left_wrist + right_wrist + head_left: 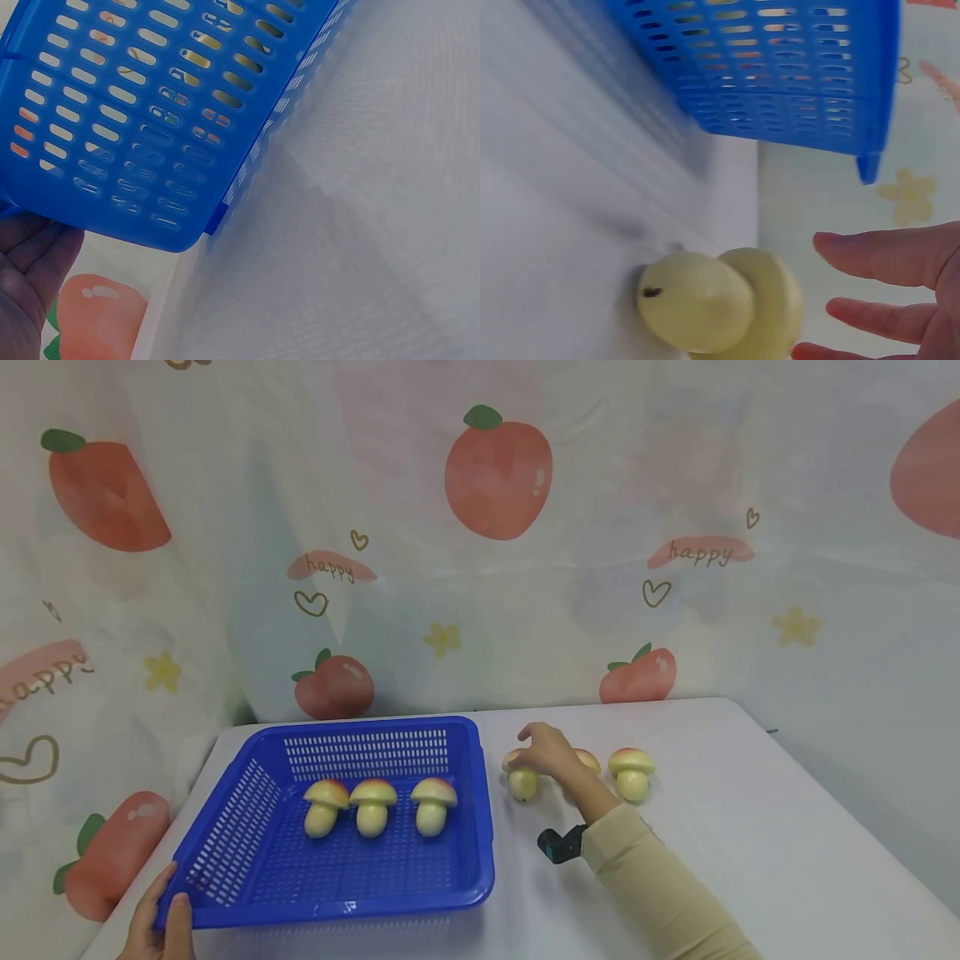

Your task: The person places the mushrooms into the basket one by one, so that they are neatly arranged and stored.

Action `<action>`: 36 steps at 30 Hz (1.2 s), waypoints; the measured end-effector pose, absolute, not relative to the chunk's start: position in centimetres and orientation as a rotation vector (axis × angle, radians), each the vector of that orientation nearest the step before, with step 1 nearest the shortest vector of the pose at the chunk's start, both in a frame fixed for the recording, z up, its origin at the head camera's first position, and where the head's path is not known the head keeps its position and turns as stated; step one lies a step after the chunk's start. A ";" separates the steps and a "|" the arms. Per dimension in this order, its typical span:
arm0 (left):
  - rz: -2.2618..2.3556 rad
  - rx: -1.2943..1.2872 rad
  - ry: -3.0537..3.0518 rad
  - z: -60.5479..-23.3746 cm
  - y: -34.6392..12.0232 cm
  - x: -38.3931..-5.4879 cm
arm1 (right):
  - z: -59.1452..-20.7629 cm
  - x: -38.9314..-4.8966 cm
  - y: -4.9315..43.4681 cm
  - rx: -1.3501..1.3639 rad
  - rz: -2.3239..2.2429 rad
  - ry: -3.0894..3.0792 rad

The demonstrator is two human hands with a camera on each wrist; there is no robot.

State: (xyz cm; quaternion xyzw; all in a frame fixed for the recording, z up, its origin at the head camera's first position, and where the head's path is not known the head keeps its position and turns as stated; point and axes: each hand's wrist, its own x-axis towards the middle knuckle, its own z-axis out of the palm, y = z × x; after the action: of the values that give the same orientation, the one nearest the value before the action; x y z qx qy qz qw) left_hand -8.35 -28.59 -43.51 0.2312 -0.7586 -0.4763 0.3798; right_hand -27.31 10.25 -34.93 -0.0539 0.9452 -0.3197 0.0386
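On the table (757, 835), the blue basket (483, 827) is likely steadied by my left hand (155, 931) gripping its near-left corner. My right hand (551, 752) — fingers parted, perhaps for clearance, holding nothing — hovers at the leftmost loose mushroom (522, 787), right of the basket.

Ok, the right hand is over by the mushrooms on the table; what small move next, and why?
Probably lower the right hand a little onto the mushroom nearest the basket: it hangs just above that one, holding nothing, and the left hand grips the basket's near-left corner.
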 end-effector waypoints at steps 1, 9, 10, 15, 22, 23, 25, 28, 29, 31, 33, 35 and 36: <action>-1.217 0.595 -1.937 -43.5 -28.6 -8.4 | -35.2 -27.3 10.3 -0.165 -0.995 2.896; -1.198 0.602 -1.951 -43.2 -28.5 -8.3 | -36.1 -27.6 10.2 -0.102 -1.051 2.870; -1.198 0.607 -1.956 -43.2 -28.5 -8.2 | -36.2 -27.7 10.1 -0.103 -1.045 2.878; -1.185 0.603 -1.956 -43.2 -28.5 -8.3 | -37.2 -28.1 10.0 -0.141 -0.998 2.940; -1.175 0.593 -1.955 -43.3 -28.4 -8.2 | -38.4 -28.6 9.8 -0.136 -0.998 2.965; -1.177 0.592 -1.955 -43.2 -28.4 -8.2 | -38.5 -28.7 9.7 -0.136 -1.005 2.964; -1.174 0.590 -1.956 -43.2 -28.4 -8.2 | -38.8 -28.8 9.7 -0.134 -1.026 2.958; -1.169 0.602 -1.971 -43.1 -28.3 -8.2 | -39.3 -29.0 9.6 -0.135 -1.080 2.936; -1.167 0.602 -1.969 -43.1 -28.3 -8.2 | -39.5 -29.0 9.6 -0.138 -1.097 2.931; -1.163 0.607 -1.974 -43.2 -28.3 -8.2 | -39.8 -29.1 9.6 -0.161 -1.118 2.933; -1.158 0.604 -1.975 -43.2 -28.3 -8.2 | -40.0 -29.1 9.6 -0.186 -1.124 2.945; -1.156 0.599 -1.971 -43.3 -28.3 -8.2 | -40.1 -29.2 9.5 -0.202 -1.118 2.958; -1.155 0.601 -1.972 -43.3 -28.3 -8.1 | -40.1 -29.2 9.5 -0.204 -1.118 2.961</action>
State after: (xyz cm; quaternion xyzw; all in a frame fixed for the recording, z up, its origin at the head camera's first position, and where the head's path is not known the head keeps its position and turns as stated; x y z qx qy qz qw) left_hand -8.12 -28.35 -43.25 0.2352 -0.7720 -0.4522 0.3797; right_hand -29.19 9.48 -40.14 -0.0644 0.9335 -0.3524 -0.0149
